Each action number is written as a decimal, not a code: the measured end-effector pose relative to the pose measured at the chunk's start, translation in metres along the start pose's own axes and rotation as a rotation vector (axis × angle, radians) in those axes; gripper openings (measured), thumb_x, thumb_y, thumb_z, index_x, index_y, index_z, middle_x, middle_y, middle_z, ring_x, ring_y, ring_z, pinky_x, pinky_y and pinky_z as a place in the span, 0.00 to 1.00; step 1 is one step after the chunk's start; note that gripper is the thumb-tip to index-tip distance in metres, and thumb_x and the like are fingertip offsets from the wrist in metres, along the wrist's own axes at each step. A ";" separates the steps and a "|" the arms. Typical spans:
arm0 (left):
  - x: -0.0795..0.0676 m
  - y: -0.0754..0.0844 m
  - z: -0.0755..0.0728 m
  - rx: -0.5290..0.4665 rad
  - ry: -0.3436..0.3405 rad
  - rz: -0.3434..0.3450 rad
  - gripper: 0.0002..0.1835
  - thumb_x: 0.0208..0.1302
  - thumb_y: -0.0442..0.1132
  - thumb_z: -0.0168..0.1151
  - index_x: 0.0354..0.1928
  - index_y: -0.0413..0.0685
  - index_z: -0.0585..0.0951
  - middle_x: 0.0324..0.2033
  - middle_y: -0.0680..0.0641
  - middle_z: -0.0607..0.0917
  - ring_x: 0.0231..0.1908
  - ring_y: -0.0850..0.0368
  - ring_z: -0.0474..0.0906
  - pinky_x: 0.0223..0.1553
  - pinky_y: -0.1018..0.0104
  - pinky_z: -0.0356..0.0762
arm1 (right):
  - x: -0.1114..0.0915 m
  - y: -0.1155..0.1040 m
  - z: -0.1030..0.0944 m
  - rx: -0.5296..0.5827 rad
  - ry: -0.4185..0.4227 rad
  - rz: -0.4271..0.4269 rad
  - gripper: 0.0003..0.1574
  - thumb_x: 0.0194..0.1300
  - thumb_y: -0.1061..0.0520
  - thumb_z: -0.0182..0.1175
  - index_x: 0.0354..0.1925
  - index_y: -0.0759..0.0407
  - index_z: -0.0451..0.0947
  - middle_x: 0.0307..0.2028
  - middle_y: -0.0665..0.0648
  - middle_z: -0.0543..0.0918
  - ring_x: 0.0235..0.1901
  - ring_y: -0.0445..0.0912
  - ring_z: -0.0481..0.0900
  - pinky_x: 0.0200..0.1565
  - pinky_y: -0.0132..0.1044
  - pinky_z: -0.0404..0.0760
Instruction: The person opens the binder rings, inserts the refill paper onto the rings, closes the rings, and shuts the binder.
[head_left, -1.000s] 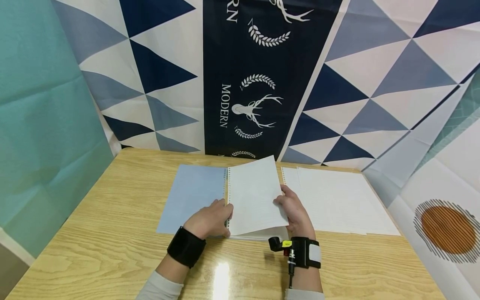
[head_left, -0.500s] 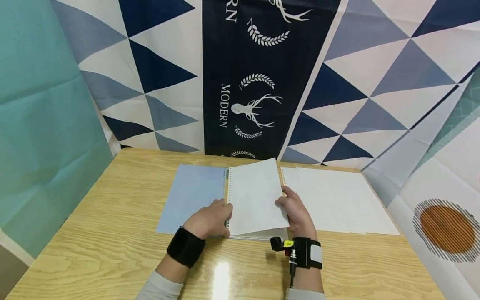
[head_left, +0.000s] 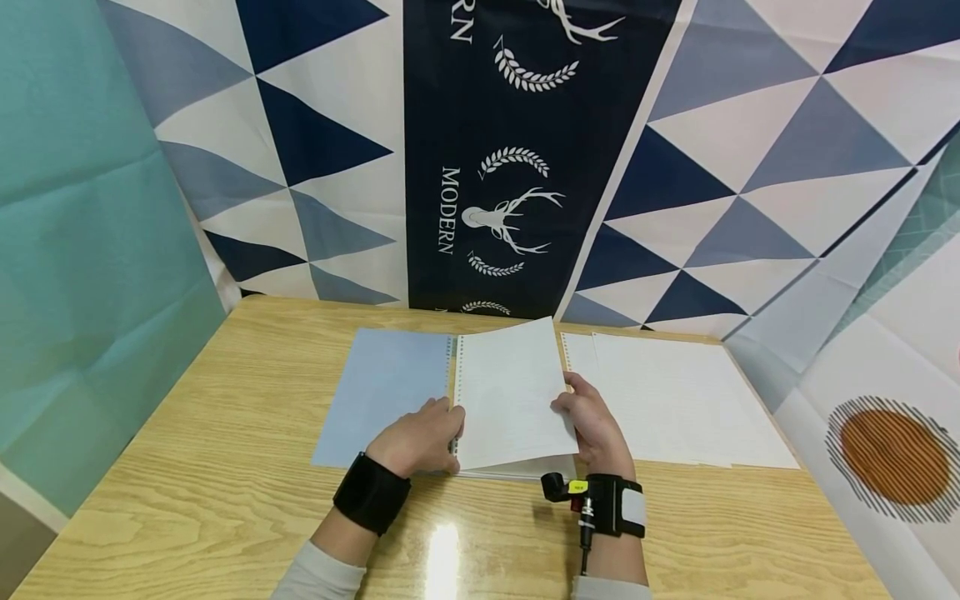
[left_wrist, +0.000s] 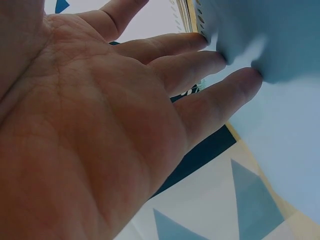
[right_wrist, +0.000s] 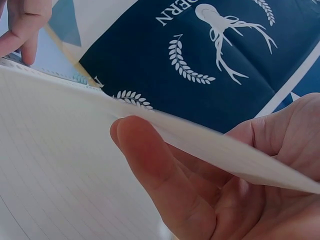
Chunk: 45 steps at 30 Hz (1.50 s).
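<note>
A notebook lies open on the table, its blue cover [head_left: 386,392] turned to the left. My right hand [head_left: 590,421] pinches the right edge of a lined white page [head_left: 513,396], which is lifted and bowed above the pages [head_left: 540,468] under it. In the right wrist view the thumb [right_wrist: 150,155] lies against one face of that page, with fingers behind it. Over the punched left edge my left hand [head_left: 420,435] rests, fingertips touching the blue cover [left_wrist: 290,115]. Its fingers stay fairly straight in the left wrist view. The binding beneath it is partly hidden.
Loose white sheets [head_left: 675,400] with punched holes overlap on the table to the right of the notebook. The wooden table [head_left: 225,500] reaches back to a patterned cloth [head_left: 337,150]. A teal cloth [head_left: 97,208] hangs at the left.
Over the last second my right hand has shifted very slightly to the right with the page. The page's far corner has dropped a little. My left hand stays in place.
</note>
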<state>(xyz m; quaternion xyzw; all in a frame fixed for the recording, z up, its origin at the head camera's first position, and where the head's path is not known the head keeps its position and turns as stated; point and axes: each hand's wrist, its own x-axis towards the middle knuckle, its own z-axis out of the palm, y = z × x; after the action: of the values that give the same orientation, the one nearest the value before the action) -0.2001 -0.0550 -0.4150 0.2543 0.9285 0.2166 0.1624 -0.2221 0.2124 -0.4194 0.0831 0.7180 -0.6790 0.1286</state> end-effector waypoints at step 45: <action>0.001 0.005 0.000 0.062 -0.006 -0.007 0.15 0.60 0.37 0.73 0.39 0.47 0.74 0.37 0.47 0.70 0.39 0.51 0.67 0.33 0.60 0.64 | -0.011 0.004 -0.025 -0.044 0.191 0.116 0.32 0.77 0.51 0.53 0.74 0.54 0.62 0.46 0.56 0.82 0.34 0.44 0.79 0.33 0.34 0.78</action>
<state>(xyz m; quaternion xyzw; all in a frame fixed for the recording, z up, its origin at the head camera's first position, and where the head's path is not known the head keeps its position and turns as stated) -0.1991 -0.0502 -0.4125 0.2566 0.9351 0.1862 0.1582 -0.2126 0.2378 -0.4185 0.1859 0.7357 -0.6435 0.1006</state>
